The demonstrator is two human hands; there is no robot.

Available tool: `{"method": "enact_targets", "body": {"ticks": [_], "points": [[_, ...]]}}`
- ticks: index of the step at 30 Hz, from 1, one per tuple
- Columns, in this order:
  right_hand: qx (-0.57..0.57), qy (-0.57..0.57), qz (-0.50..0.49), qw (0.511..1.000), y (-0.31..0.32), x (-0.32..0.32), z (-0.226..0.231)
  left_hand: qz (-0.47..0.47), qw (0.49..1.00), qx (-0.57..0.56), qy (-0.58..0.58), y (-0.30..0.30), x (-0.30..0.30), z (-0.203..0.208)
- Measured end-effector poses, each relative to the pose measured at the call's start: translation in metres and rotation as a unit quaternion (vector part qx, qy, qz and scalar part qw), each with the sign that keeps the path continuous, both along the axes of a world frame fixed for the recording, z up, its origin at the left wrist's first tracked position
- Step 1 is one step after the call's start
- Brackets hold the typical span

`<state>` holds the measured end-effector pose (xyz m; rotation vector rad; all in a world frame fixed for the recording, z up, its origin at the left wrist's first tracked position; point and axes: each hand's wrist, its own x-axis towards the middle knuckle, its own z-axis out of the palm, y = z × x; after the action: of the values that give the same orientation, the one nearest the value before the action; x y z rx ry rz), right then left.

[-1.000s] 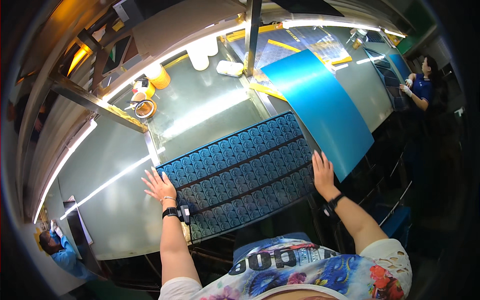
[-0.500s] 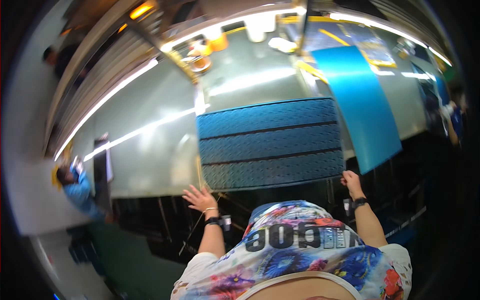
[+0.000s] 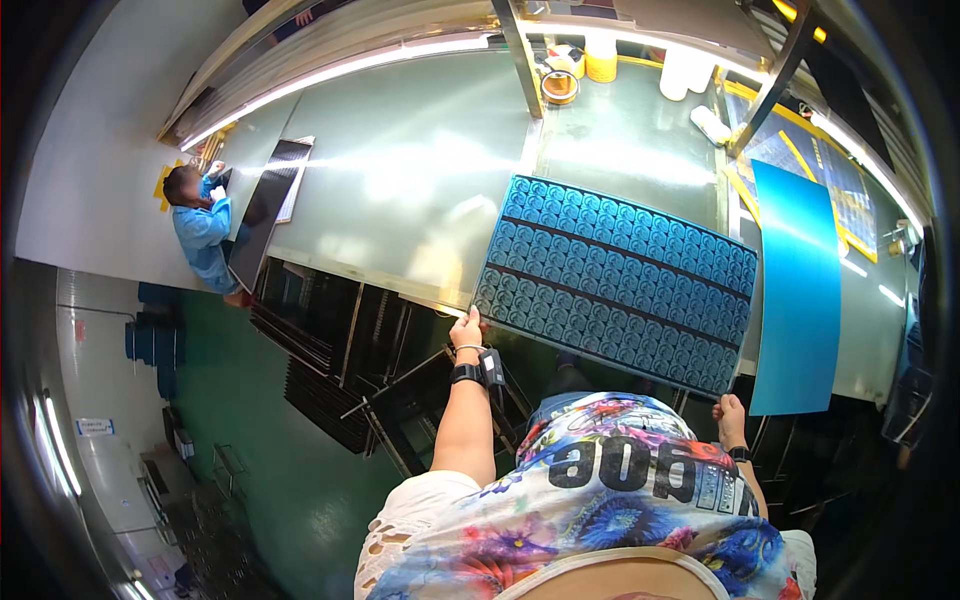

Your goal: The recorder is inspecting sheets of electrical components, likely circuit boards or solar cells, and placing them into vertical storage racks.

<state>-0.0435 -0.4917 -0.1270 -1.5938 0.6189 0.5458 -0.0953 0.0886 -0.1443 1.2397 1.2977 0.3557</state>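
Observation:
A rectangular panel in a dark frame (image 3: 615,285), with three bands of blue round patterned pieces, lies slanted before me and overhangs the table's near edge. My left hand (image 3: 466,335) is closed on its near left corner. The near right corner is in the grip of my right hand (image 3: 730,415), its fingers curled in. A smooth, plain blue sheet (image 3: 797,290) rests just right of the panel and also sticks out past the table edge.
Along the back of the pale table (image 3: 390,200) are an amber container (image 3: 559,88) and white cups (image 3: 680,75). A metal post (image 3: 520,60) rises there. At far left a co-worker in blue (image 3: 203,230) stands by a dark panel (image 3: 268,205). Dark racks (image 3: 320,350) stand below the table.
My left hand was spread open at the panel's left corner and has closed on it. The panel now appears slanted, its right end nearer me. The whole view has turned.

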Motion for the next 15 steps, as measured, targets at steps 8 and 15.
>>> {"method": "enact_targets", "body": {"ticks": [8,15], "points": [[0.031,0.015,-0.024,0.999,-0.001,-0.002,0.014,-0.168,0.749,0.580,0.272,-0.003,-0.003,0.047],[0.110,0.000,-0.019,0.994,-0.007,0.010,0.000,-0.386,0.707,0.548,0.227,-0.045,0.035,0.030]]}}
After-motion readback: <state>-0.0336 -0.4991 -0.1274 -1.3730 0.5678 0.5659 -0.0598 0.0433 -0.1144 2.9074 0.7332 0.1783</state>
